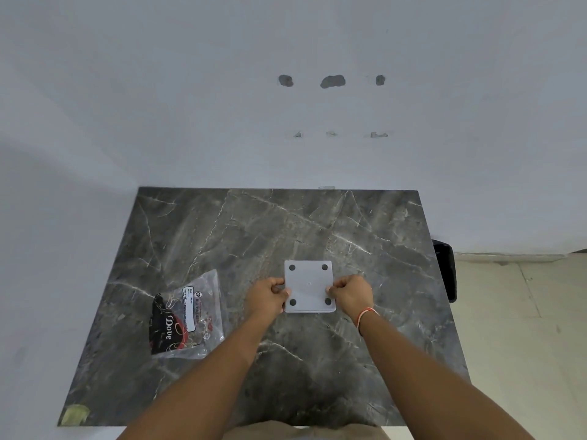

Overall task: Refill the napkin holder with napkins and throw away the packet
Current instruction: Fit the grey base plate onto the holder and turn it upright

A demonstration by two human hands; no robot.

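A square grey napkin holder [309,285] lies upside down on the dark marble table [286,223], its flat base with dark round feet at the corners facing up. My left hand [269,295] grips its left edge and my right hand [349,292] grips its right edge. No napkins show; the holder's inside is hidden. A crumpled clear plastic packet [185,315] with a black and red "Dove" print lies flat on the table, left of my left hand and apart from it.
A black bin [446,269] stands on the floor beyond the table's right edge. The table backs onto a white wall. A yellowish scrap [74,414] sits at the table's near left corner. Beige floor tiles lie to the right.
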